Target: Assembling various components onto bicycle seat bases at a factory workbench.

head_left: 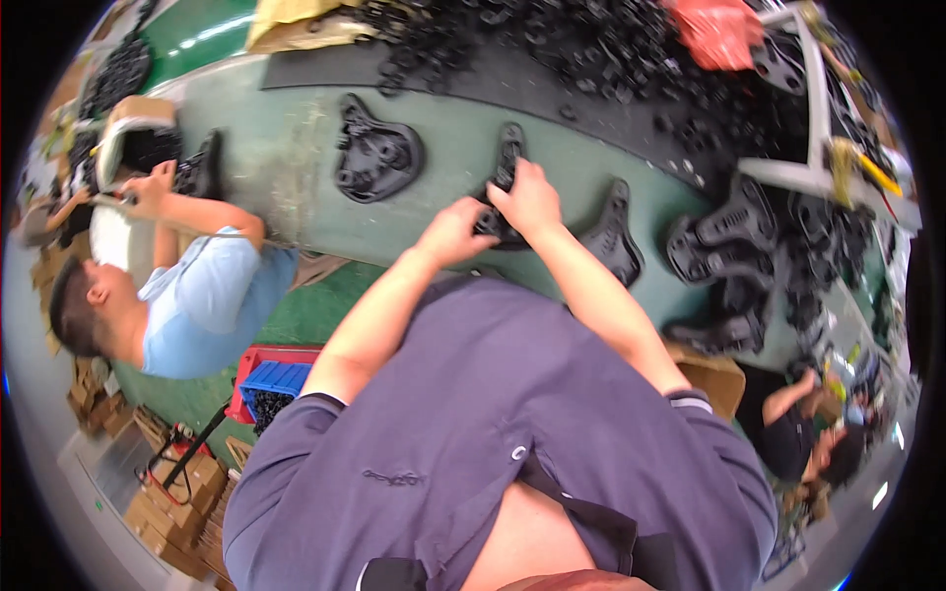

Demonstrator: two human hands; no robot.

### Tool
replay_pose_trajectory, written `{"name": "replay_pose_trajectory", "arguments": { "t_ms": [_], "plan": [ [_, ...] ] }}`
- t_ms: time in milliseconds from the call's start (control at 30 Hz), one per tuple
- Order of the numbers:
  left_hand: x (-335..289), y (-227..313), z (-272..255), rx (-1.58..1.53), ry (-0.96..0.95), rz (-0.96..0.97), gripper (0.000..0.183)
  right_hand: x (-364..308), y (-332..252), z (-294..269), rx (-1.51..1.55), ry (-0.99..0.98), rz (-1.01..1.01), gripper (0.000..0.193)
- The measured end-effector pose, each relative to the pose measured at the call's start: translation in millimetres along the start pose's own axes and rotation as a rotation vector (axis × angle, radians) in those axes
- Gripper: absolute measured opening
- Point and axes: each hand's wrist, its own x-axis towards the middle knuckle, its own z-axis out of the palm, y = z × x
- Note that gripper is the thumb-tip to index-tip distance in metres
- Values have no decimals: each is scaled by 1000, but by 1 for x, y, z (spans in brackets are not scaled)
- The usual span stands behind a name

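Note:
A black bicycle saddle [509,141] lies on the green worktable right in front of me, its narrow nose pointing away. My left hand [456,232] is closed on the left side of its wide rear part. On the other side my right hand [529,202] grips it around the middle, fingers bent over it. Both hands hide most of the saddle's rear, and whether a small part sits under my fingers cannot be made out. To the left, a second saddle [377,158] rests with its ribbed underside up. Close by my right forearm lies another saddle [616,241].
Several black saddles [724,236] are heaped at the right. Across the back, a dark mat [325,71] carries a spread of small black parts [562,44], with a red plastic bag [717,32] beyond. A co-worker in light blue [202,295] works at the left, near a blue crate [276,378].

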Motion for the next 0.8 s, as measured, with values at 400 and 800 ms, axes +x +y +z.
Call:
{"name": "replay_pose_trajectory", "arguments": {
  "t_ms": [400,800],
  "plan": [
    [58,42,38,50,400,-423,55,-17,42,8,-89,209,-255,81],
    [51,1,0,-501,-117,-829,63,-36,80,-43,47,171,-195,64]
  ]
}}
